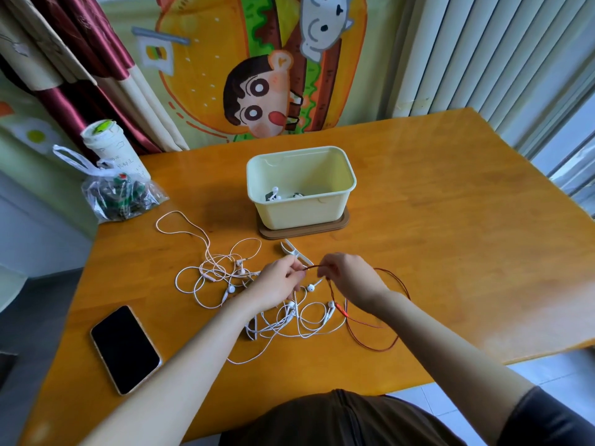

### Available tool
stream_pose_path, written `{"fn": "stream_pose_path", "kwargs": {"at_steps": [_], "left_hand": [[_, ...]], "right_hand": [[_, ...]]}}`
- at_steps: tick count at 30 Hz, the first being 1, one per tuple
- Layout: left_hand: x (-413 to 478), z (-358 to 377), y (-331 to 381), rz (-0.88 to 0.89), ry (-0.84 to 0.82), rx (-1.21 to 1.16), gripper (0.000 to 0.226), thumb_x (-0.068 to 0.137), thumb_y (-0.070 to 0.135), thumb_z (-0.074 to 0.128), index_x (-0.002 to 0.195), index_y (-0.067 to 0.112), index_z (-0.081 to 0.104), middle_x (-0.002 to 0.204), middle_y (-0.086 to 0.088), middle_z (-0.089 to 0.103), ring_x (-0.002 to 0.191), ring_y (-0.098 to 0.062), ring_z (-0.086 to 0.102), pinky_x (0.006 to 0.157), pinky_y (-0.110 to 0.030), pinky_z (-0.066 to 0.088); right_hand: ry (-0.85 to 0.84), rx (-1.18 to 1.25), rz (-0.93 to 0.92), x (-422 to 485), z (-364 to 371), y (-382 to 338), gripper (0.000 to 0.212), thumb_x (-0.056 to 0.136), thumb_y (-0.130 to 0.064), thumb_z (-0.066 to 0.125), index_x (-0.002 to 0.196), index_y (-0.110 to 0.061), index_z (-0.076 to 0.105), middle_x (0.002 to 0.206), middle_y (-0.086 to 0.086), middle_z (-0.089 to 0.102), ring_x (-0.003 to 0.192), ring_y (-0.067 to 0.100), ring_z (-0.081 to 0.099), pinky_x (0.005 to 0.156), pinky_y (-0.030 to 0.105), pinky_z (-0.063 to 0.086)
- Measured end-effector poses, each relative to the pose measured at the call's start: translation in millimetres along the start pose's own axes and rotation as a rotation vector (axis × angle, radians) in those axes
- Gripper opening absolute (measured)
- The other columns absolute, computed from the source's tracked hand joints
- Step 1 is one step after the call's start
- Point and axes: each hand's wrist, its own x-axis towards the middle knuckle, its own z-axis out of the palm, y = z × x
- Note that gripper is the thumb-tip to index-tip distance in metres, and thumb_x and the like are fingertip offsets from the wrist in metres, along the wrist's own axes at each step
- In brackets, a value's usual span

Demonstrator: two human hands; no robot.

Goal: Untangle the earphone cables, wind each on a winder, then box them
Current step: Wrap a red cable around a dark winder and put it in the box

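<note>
A tangle of white earphone cables [225,278] lies on the wooden table [450,239], spreading left and toward me. A dark red earphone cable [391,344] loops to the right of it. My left hand [278,283] and my right hand [349,278] each pinch the red cable, stretched between them just above the tangle. A white winder [291,249] lies on the table just beyond my hands. The pale yellow box [302,207] stands further back on a brown lid, with wound earphones [273,194] inside.
A black phone [125,348] lies face up at the near left. A clear plastic bag [119,194] of small items and a white cup [108,146] stand at the far left corner. The table's right edge is close to a window.
</note>
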Motion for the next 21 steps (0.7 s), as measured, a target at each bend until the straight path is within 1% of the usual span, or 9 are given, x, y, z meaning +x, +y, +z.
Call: {"fn": "stream_pose_path", "kwargs": {"at_steps": [3, 6, 8, 11, 13, 15, 18, 20, 21], "left_hand": [[-2, -4, -17, -0.027, -0.03, 0.041, 0.017, 0.1, 0.015, 0.043, 0.094, 0.021, 0.058, 0.076, 0.004, 0.057, 0.059, -0.007, 0.051, 0.061, -0.019, 0.047], [-4, -6, -33, -0.07, -0.038, 0.11, 0.022, 0.1, 0.015, 0.041, 0.09, 0.02, 0.06, 0.075, 0.004, 0.057, 0.058, -0.005, 0.05, 0.055, -0.013, 0.042], [-3, -4, -39, -0.086, -0.037, 0.147, 0.025, 0.1, 0.014, 0.041, 0.088, 0.019, 0.062, 0.075, 0.005, 0.059, 0.06, -0.007, 0.052, 0.056, -0.015, 0.044], [1, -1, -45, -0.105, -0.012, 0.172, 0.026, 0.099, 0.016, 0.044, 0.083, 0.022, 0.064, 0.088, 0.002, 0.064, 0.076, -0.012, 0.058, 0.074, -0.029, 0.049], [3, -1, -46, -0.118, -0.01, 0.173, 0.027, 0.099, 0.018, 0.043, 0.081, 0.025, 0.063, 0.096, 0.003, 0.064, 0.088, -0.014, 0.059, 0.08, -0.031, 0.048], [2, 0, -45, -0.122, -0.016, 0.141, 0.028, 0.099, 0.017, 0.043, 0.08, 0.026, 0.062, 0.094, 0.005, 0.063, 0.094, -0.016, 0.06, 0.084, -0.031, 0.048], [0, 2, -39, -0.093, -0.009, 0.072, 0.026, 0.097, 0.016, 0.045, 0.081, 0.026, 0.062, 0.085, 0.007, 0.066, 0.091, -0.013, 0.063, 0.086, -0.03, 0.049], [0, 5, -32, -0.057, -0.027, 0.07, 0.022, 0.097, 0.018, 0.047, 0.086, 0.023, 0.066, 0.081, 0.006, 0.067, 0.087, -0.013, 0.064, 0.082, -0.028, 0.049], [0, 8, -27, -0.037, -0.044, 0.076, 0.021, 0.097, 0.02, 0.048, 0.09, 0.02, 0.068, 0.079, 0.005, 0.067, 0.084, -0.012, 0.064, 0.079, -0.026, 0.049]], "right_hand": [[0.097, 0.0, 0.115, -1, -14, 28, 0.017, 0.096, -0.019, 0.051, 0.092, -0.016, 0.067, 0.086, -0.004, 0.064, 0.079, 0.016, 0.06, 0.067, 0.029, 0.05], [0.136, 0.008, 0.298, -6, -25, 67, 0.016, 0.095, -0.019, 0.052, 0.086, -0.018, 0.064, 0.084, 0.004, 0.067, 0.077, 0.023, 0.063, 0.071, 0.04, 0.054], [0.148, -0.017, 0.387, -11, -25, 85, 0.018, 0.096, -0.019, 0.051, 0.088, -0.014, 0.066, 0.081, 0.007, 0.066, 0.074, 0.026, 0.063, 0.068, 0.04, 0.054], [0.177, -0.03, 0.456, -16, -20, 97, 0.021, 0.097, -0.02, 0.05, 0.094, -0.009, 0.067, 0.082, 0.009, 0.065, 0.073, 0.028, 0.061, 0.065, 0.04, 0.053], [0.174, -0.031, 0.497, -18, -15, 102, 0.021, 0.097, -0.021, 0.05, 0.096, -0.008, 0.067, 0.082, 0.009, 0.064, 0.074, 0.028, 0.061, 0.065, 0.038, 0.052], [0.109, -0.03, 0.53, -19, -11, 104, 0.022, 0.097, -0.02, 0.051, 0.099, -0.006, 0.067, 0.083, 0.008, 0.065, 0.075, 0.027, 0.063, 0.067, 0.038, 0.053], [-0.044, -0.16, 0.512, -22, -5, 97, 0.027, 0.095, -0.019, 0.054, 0.119, -0.008, 0.062, 0.11, 0.011, 0.062, 0.1, 0.026, 0.059, 0.084, 0.036, 0.054], [-0.099, -0.226, 0.375, -21, 0, 82, 0.047, 0.091, -0.016, 0.06, 0.136, -0.015, 0.047, 0.134, 0.008, 0.048, 0.122, 0.025, 0.046, 0.098, 0.032, 0.046], [-0.12, -0.177, 0.277, -20, 3, 70, 0.054, 0.088, -0.015, 0.063, 0.139, -0.017, 0.043, 0.138, 0.006, 0.045, 0.127, 0.023, 0.043, 0.101, 0.029, 0.042]]}}
